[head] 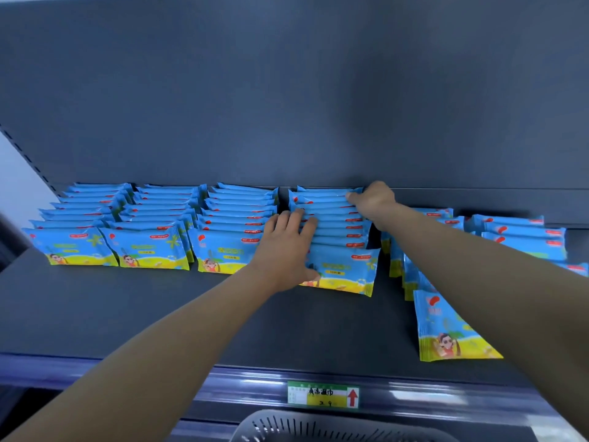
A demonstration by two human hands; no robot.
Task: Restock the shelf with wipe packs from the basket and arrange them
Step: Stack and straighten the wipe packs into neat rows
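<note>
Blue and yellow wipe packs stand in rows on the dark shelf (127, 311). Both hands are on the fourth row (334, 218). My left hand (287, 247) lies flat against that row's left side, fingers over the pack tops and thumb on the front pack (347, 272). My right hand (373, 202) grips the row's back right corner. Three tidy rows (149, 224) stand to the left. To the right, a crooked row (414, 275) leans forward, ending in a front pack (446, 327). The grey basket (318, 425) shows at the bottom; its contents are hidden.
Another row of packs (522, 237) stands at the far right. A green and yellow price tag (323, 393) sits on the shelf's front rail. The shelf's dark back panel (287, 106) rises behind the rows, and a slotted upright (28, 157) runs at the left.
</note>
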